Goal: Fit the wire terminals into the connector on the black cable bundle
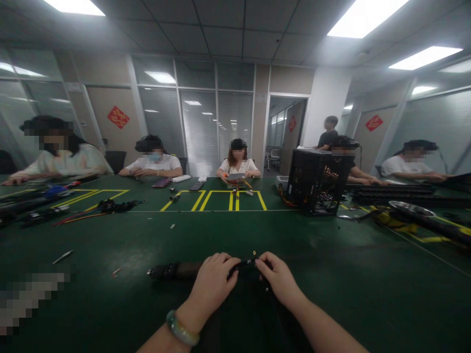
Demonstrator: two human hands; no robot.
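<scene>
A thin black cable-like piece (243,264) with small light marks runs between my two hands, just above the green table. My left hand (217,274) has its fingers and thumb closed on the left part of it. At the right end, my right hand (275,272) pinches it between thumb and fingers. A tiny yellowish tip (253,253) stands up by the right fingertips. Behind my left hand lies a dark cylindrical tool, like an electric screwdriver (172,271), its metal end pointing left. My palms hide part of the black piece.
On the green table (331,274), a small pointed tool (63,256) and a bit of scrap (117,271) lie left. Wires (106,208) sit farther back. A black computer case (316,181) stands back right, near black parts (415,215). Several people work around the table.
</scene>
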